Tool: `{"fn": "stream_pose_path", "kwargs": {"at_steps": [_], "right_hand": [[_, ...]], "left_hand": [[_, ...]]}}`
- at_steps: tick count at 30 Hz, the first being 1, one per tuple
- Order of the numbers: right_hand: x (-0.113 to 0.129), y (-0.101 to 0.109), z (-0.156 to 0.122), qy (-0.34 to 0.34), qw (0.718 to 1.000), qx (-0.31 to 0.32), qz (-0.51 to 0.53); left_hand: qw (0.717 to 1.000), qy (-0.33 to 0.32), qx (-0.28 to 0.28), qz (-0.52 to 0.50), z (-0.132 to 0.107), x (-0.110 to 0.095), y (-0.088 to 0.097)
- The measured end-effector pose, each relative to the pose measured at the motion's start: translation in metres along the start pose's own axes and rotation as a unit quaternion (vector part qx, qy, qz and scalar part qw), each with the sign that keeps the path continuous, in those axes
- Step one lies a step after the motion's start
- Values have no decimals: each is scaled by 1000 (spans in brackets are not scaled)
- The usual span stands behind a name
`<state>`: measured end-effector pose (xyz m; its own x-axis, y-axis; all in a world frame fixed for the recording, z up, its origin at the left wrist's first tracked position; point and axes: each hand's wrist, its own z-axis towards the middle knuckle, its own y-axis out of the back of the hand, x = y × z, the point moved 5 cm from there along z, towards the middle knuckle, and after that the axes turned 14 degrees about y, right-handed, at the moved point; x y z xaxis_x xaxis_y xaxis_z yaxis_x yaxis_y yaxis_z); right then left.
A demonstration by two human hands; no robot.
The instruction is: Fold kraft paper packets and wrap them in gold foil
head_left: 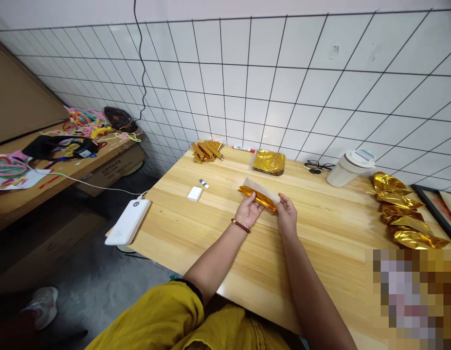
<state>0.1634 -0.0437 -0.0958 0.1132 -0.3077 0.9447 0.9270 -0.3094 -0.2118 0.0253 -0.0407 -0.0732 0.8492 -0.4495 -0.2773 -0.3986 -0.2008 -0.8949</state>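
Observation:
Both my hands hold a narrow folded strip of gold foil [257, 197] just above the wooden table [320, 228]. My left hand [247, 210], with a red bead bracelet at the wrist, cups the strip's left half from below, fingers curled on it. My right hand [286, 214] pinches the strip's right end. A pale paper sheet [263, 190] lies right behind the strip. It is unclear whether the sheet touches the foil.
Folded gold strips [207, 150] and a stack of gold foil sheets [269, 162] lie at the back near a red marker [243, 148]. Crumpled gold pieces [404, 214] pile at the right by a white cup [347, 168]. A white power bank [128, 221] sits at the left edge.

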Motion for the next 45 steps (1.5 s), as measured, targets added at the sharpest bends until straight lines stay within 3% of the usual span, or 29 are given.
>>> {"fn": "stream_pose_path", "kwargs": {"at_steps": [3, 7, 12, 21, 30, 40, 45], "right_hand": [[8, -5, -4, 19, 999, 22, -16], [17, -10, -7, 81, 993, 61, -65], [19, -10, -8, 150, 976, 60, -143], [13, 2, -2, 117, 986, -9, -120], [14, -2, -3, 160, 973, 42, -162], [13, -2, -2, 151, 978, 33, -139], [16, -2, -2, 167, 976, 41, -134]], "left_hand": [[999, -3, -37, -32, 2, -2, 4], [997, 8, -29, -64, 4, -2, 3], [996, 4, -36, -82, 7, -2, 7], [996, 14, -15, -90, 9, -2, 8], [994, 21, -10, -108, 5, -4, 5], [994, 8, 40, -101, 2, -8, -1], [995, 18, 26, -93, 3, -7, 0]]}}
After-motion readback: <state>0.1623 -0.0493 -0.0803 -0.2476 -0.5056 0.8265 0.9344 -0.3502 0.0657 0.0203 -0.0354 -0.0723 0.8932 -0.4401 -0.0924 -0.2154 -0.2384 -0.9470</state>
